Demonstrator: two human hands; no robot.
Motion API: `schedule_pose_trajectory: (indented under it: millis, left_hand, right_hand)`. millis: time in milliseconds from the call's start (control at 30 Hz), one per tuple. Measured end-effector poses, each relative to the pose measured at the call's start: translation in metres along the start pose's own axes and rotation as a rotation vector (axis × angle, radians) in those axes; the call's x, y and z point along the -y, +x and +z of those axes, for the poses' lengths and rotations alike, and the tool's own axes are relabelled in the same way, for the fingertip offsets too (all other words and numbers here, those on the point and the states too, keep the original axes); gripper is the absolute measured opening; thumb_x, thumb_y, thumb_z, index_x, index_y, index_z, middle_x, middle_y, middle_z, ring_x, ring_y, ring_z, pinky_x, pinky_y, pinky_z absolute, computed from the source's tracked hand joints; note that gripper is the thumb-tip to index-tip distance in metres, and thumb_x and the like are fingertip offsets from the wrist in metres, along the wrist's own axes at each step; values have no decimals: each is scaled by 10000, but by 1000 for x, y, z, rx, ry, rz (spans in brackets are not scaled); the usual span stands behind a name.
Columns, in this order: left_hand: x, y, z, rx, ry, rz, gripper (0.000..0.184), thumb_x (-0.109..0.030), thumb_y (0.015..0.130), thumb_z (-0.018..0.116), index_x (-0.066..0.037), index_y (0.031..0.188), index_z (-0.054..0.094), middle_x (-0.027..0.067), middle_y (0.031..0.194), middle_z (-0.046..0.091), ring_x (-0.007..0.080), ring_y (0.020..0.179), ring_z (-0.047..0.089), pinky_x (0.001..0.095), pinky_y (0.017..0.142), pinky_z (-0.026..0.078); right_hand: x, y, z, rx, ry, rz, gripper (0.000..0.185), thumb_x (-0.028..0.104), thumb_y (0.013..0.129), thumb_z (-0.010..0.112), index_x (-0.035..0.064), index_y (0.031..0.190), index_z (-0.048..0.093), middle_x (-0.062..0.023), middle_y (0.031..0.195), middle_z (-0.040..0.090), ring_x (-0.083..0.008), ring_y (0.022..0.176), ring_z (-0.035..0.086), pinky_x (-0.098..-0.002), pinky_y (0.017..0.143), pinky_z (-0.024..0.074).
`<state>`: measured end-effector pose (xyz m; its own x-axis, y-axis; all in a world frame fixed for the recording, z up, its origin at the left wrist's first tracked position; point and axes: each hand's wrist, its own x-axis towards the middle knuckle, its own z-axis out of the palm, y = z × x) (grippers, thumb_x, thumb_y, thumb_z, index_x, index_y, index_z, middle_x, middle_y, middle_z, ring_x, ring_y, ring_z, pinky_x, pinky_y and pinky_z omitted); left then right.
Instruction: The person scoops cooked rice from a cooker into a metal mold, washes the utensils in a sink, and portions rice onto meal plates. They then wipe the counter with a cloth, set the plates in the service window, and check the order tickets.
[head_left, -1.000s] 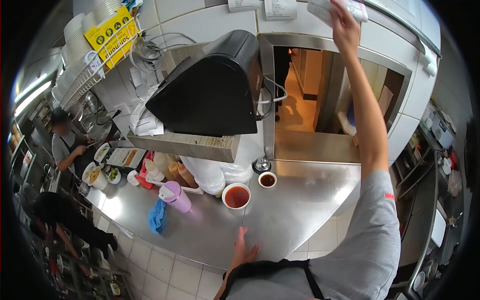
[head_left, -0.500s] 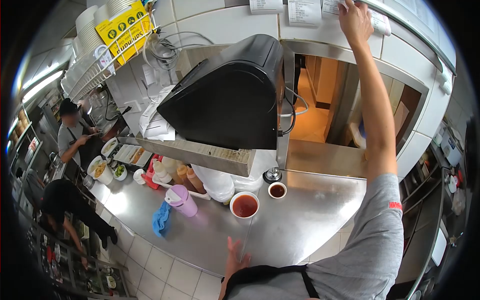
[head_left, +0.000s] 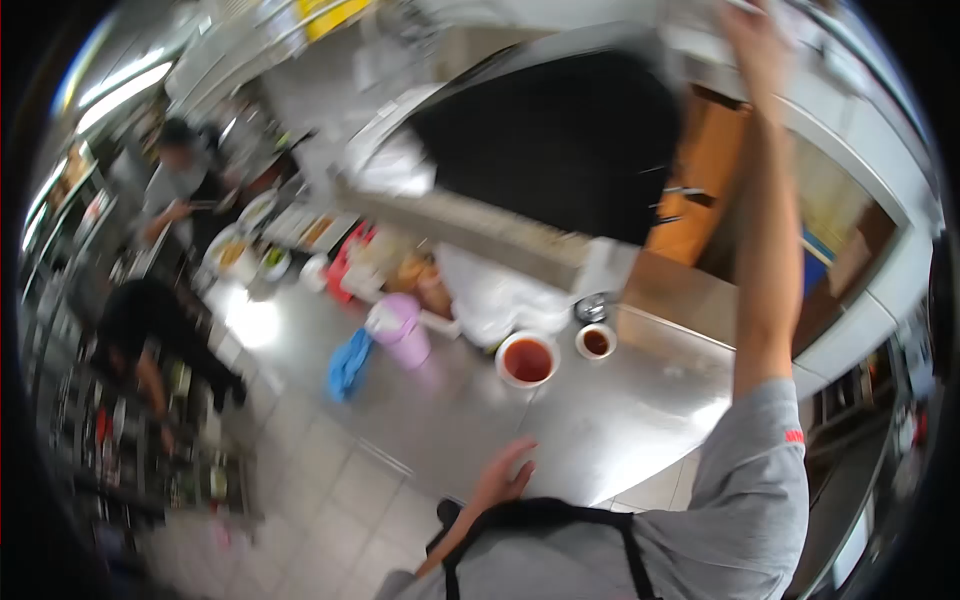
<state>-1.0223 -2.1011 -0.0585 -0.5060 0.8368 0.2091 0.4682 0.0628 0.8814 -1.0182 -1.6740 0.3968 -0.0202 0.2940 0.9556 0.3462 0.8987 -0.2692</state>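
My right hand [head_left: 758, 40] is raised at the top edge, by the rail above the hatch; its fingers are blurred and partly cut off. My left hand [head_left: 506, 472] is held low over the near edge of the steel counter [head_left: 470, 430], fingers apart, holding nothing. Beyond it stand a white bowl of red sauce [head_left: 527, 360] and a smaller cup of dark sauce [head_left: 596, 342]. A round metal bell [head_left: 592, 308] sits just behind the small cup. Left of the bowl are a pink tumbler [head_left: 400, 332] and a crumpled blue cloth [head_left: 349, 364].
A large black machine [head_left: 555, 130] rests on a shelf [head_left: 470, 225] over the counter. Squeeze bottles [head_left: 422, 280] and food containers [head_left: 232, 258] line the back left. Two people [head_left: 178, 190] are at the far left, one bending down.
The view has swung, shifting the counter items right and up in the frame. My right hand stays raised but is now nearer the top edge. The paper slips are no longer clearly visible.
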Motion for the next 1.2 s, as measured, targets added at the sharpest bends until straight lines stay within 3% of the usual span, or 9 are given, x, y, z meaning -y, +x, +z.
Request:
schedule_pose_trajectory:
  millis: [33,133,167,233,300,367,433,1067,1200]
  left_hand:
    - [-7,1,-2,51,-33,-9,386,-116,823,562,-95,1195,459,131,1201,500,289,1128,459,367,934,375]
    - [-17,7,-2,73,-37,37,354,-128,846,525,-82,1192,460,123,1178,509,280,1087,486,372,903,381]
    - [-13,10,0,70,3,53,352,-112,846,521,-79,1191,462,112,1176,512,272,1087,488,368,899,378]
    - [-6,20,6,63,65,112,354,-150,849,515,-76,1191,459,106,1174,514,267,1083,493,369,902,368]
    - [5,32,25,15,193,241,396,-165,835,527,-95,1216,443,101,1220,483,268,1125,463,386,928,338]
    - [0,46,33,110,284,294,475,-221,809,562,-122,1252,422,93,1298,415,274,1210,374,432,963,287]
    - [6,55,47,217,373,332,539,-300,789,580,-151,1277,406,78,1356,345,295,1272,268,490,987,220]
    - [10,65,66,376,593,173,672,-394,674,638,-177,1271,417,22,1381,308,296,1318,148,518,1032,113]
    - [11,63,66,371,581,172,682,-384,668,652,-171,1270,415,23,1381,304,302,1314,159,525,1025,111]
  right_hand:
    - [-13,-39,-30,-97,395,-183,296,243,856,515,19,1039,580,-68,832,606,-160,745,556,-288,682,451]
    - [19,-189,-126,-61,407,410,252,198,878,475,-6,977,584,-79,837,596,-105,740,551,-226,658,438]
    - [-16,-247,-149,64,175,464,205,171,878,476,3,925,584,-39,729,551,-83,666,515,-215,585,420]
    - [-39,-374,-157,340,491,552,121,124,856,514,31,874,589,19,636,480,-62,554,462,-216,488,419]
    - [-18,-468,-169,828,429,971,109,65,819,518,16,861,606,-21,690,553,-80,533,493,-232,461,436]
    - [-13,-532,-173,903,345,847,107,32,775,540,3,815,635,-97,761,606,-155,623,570,-263,528,466]
    - [8,-530,-172,969,154,544,106,42,752,556,2,813,633,-156,728,556,-255,627,549,-327,587,442]
    - [58,-538,-170,902,216,419,131,-25,706,576,-8,825,630,-125,802,548,-290,753,547,-360,618,464]
    - [44,-524,-176,1010,-204,359,159,-15,706,548,-17,838,637,-128,806,525,-291,797,529,-354,627,468]
